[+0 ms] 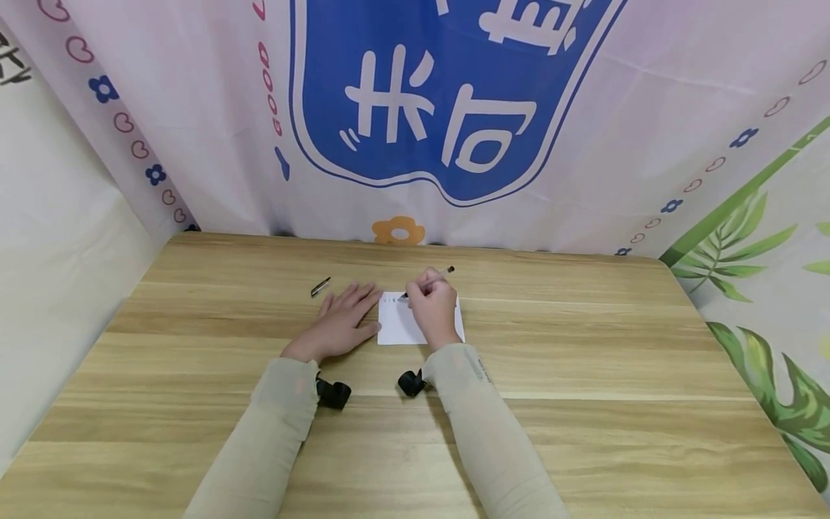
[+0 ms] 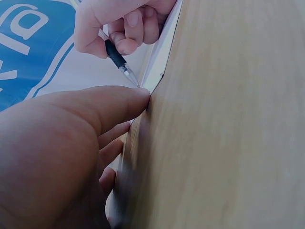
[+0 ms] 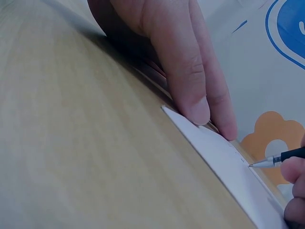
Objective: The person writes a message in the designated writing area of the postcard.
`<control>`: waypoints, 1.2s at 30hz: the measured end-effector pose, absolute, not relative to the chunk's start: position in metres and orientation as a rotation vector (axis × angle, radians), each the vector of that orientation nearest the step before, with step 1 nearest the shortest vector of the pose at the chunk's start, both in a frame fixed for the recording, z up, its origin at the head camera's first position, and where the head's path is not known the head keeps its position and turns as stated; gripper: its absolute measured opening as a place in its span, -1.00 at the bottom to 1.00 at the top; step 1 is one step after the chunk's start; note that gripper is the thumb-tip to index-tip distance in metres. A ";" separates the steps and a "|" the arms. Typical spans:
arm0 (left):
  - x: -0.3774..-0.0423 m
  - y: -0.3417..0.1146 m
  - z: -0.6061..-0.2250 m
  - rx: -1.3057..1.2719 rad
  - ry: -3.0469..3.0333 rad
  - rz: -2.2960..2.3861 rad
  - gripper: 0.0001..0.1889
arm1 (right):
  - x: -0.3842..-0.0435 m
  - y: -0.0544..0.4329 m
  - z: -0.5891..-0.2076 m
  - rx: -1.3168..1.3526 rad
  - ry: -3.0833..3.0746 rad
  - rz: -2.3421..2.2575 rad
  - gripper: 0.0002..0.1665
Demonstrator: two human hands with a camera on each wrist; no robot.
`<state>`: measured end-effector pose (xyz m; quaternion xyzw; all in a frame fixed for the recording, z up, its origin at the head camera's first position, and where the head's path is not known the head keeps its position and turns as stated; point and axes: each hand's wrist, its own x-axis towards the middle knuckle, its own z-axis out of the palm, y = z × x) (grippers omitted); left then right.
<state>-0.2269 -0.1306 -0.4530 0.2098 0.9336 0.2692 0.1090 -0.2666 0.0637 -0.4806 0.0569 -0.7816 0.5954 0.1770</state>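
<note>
A small white sheet of paper (image 1: 395,328) lies on the wooden table, with a short row of tiny dark marks near its top left. My right hand (image 1: 433,306) pinches a pen (image 1: 444,274) with a black grip, its tip at the paper by those marks. In the right wrist view the pen's metal tip (image 3: 267,162) meets the sheet. My left hand (image 1: 340,322) lies flat with fingers spread, its thumb and a fingertip touching the paper's left edge. Beyond the left fingers lies a black pen cap (image 1: 320,287).
The wooden table (image 1: 616,375) extends widely on both sides. A printed curtain (image 1: 227,144) hangs along its back edge. Black wrist cameras (image 1: 333,394) are strapped at both sleeves, close above the tabletop.
</note>
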 end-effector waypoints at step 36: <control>-0.227 -0.131 -0.451 0.625 2.724 0.815 -0.32 | -0.265 0.064 -0.477 0.141 -2.216 1.703 -0.75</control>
